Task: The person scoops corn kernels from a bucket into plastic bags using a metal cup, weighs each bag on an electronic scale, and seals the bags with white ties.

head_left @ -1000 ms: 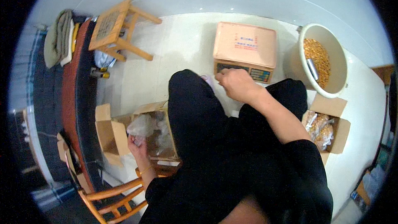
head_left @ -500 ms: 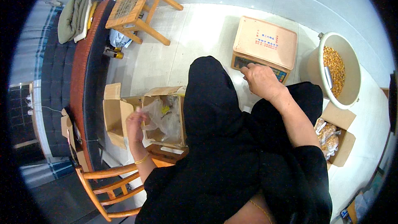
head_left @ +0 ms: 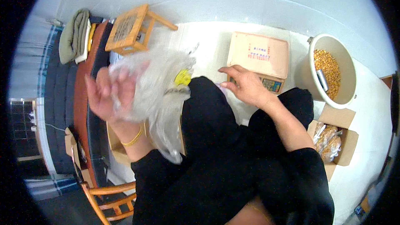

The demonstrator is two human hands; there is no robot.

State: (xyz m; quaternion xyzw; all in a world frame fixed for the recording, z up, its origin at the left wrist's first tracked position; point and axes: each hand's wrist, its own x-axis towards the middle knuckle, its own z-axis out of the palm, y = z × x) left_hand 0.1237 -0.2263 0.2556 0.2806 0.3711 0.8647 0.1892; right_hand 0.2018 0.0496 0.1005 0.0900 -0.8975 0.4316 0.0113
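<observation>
My left hand [head_left: 110,96], wearing a gold bangle, is raised over the cardboard box at my left knee. It holds a crumpled, clear plastic bag [head_left: 154,83] with a yellow patch; part of the film lies over my fingers and is blurred. In front of my right knee, my right hand [head_left: 248,85] is stretched out empty, thumb and forefinger apart. It is nearest the front of a weighing scale [head_left: 258,54] with a tan top plate and a keypad. The bag hides most of the open cardboard box [head_left: 116,144] on the left.
A pale bucket [head_left: 306,69] of corn kernels with a metal scoop [head_left: 322,80] stands at the right. Below it, an open carton [head_left: 346,141] holds filled bags [head_left: 327,141]. A wooden stool [head_left: 129,27], a long dark couch [head_left: 60,112] and a wooden chair [head_left: 112,189] are on the left.
My left hand has lifted the plastic bag up out of the box. My right hand has shifted left and down from the scale's front, its fingers spreading. The view has tilted slightly.
</observation>
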